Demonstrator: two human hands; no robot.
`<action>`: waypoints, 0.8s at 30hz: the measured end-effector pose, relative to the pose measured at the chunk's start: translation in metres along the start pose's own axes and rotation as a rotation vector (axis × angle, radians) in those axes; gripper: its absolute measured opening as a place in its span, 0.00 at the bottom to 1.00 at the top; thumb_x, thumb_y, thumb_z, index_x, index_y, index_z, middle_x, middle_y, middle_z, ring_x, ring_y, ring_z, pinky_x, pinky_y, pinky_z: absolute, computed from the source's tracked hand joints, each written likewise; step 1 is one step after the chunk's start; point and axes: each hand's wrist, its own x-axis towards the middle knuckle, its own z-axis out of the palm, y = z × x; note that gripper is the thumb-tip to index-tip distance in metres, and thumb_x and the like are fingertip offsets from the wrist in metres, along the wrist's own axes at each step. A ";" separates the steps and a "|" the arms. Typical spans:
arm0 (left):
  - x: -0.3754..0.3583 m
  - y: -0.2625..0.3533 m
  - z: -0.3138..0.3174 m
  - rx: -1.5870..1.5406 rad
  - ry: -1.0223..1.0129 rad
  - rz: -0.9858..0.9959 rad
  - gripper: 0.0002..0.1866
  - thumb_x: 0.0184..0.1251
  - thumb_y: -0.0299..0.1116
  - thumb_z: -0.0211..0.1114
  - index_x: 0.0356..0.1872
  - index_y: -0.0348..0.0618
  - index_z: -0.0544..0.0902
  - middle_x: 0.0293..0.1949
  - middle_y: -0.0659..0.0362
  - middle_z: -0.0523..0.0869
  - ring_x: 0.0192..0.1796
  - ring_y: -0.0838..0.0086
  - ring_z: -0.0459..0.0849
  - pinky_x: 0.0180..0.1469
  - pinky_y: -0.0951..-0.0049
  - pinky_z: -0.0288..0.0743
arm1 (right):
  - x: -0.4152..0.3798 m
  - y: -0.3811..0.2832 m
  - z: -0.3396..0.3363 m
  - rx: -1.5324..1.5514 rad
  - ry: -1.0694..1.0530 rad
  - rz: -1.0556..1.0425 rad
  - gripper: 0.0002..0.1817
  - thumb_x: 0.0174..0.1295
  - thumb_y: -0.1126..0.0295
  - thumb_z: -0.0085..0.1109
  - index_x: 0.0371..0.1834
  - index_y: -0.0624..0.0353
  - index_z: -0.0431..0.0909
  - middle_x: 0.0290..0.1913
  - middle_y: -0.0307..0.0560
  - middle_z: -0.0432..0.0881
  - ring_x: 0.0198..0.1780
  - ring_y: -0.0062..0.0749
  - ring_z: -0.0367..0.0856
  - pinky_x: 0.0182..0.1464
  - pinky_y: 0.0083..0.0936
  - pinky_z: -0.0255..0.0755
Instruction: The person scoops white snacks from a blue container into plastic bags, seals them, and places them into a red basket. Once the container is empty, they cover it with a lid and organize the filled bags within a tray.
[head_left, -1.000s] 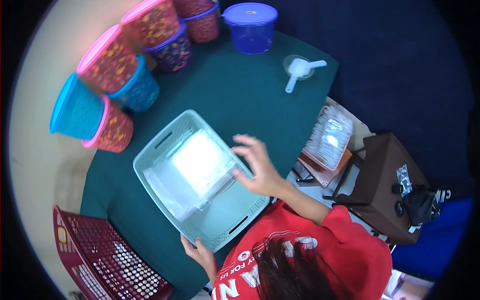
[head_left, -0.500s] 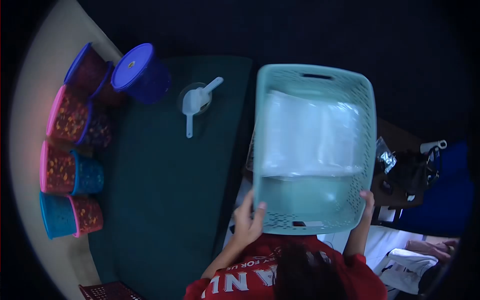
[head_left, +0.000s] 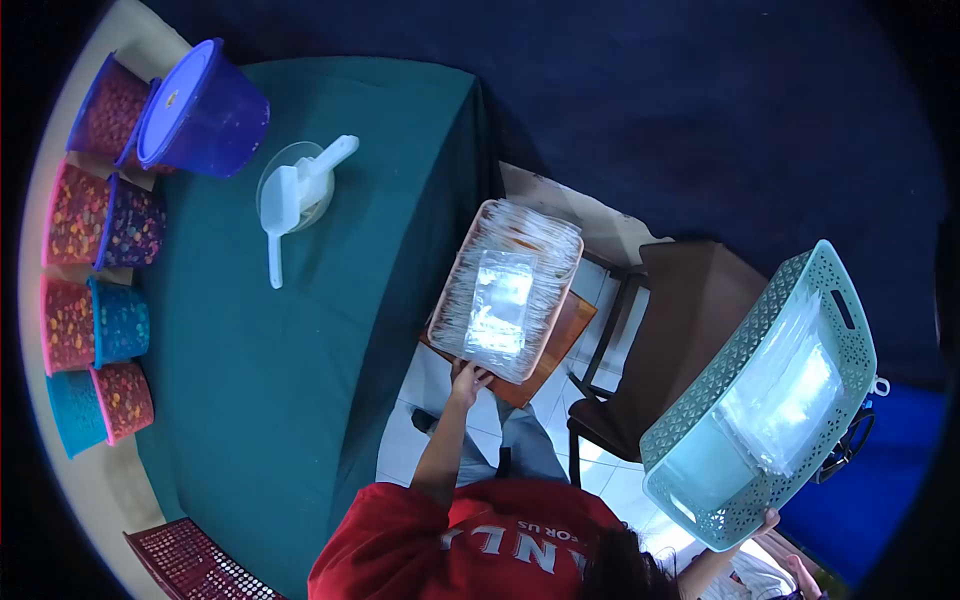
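Observation:
My left hand is at the near rim of a shallow pink basket, its fingers closed at the edge. Many clear plastic packets are packed upright in that basket, and a shiny clear packet lies flat on top. Off to the right, my right hand grips the near end of a large mint-green basket, which is tilted. Inside it rests a stack of clear plastic bags. Part of my right hand is hidden behind the green basket.
A green-covered table holds a bowl with white scoops, a lidded purple tub and several tubs of coloured pieces. A maroon basket sits near its corner. A brown-covered piece of furniture stands right.
The green basket has swung right and tilted, now held by my right hand alone. My left hand has let go of it and moved to the pink basket, which has come into view.

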 end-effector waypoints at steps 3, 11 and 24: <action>0.020 -0.012 0.001 -0.023 0.111 0.081 0.24 0.60 0.31 0.59 0.54 0.54 0.58 0.53 0.56 0.69 0.52 0.62 0.74 0.47 0.52 0.73 | 0.003 0.002 0.001 -0.016 0.021 0.037 0.33 0.41 0.62 0.52 0.54 0.68 0.65 0.47 0.58 0.75 0.43 0.44 0.76 0.45 0.36 0.74; 0.045 -0.033 -0.007 0.015 -0.027 -0.018 0.17 0.65 0.37 0.54 0.53 0.43 0.70 0.48 0.57 0.78 0.50 0.69 0.77 0.47 0.67 0.75 | 0.011 0.013 0.002 -0.081 0.059 0.117 0.34 0.38 0.60 0.53 0.53 0.66 0.66 0.45 0.56 0.75 0.41 0.43 0.76 0.41 0.35 0.75; -0.050 -0.056 -0.072 -0.313 -0.097 0.149 0.23 0.60 0.23 0.52 0.58 0.44 0.63 0.47 0.52 0.77 0.46 0.61 0.79 0.40 0.63 0.79 | 0.073 0.072 0.006 -0.206 0.116 0.119 0.32 0.36 0.56 0.53 0.47 0.65 0.69 0.40 0.49 0.75 0.40 0.37 0.75 0.39 0.30 0.72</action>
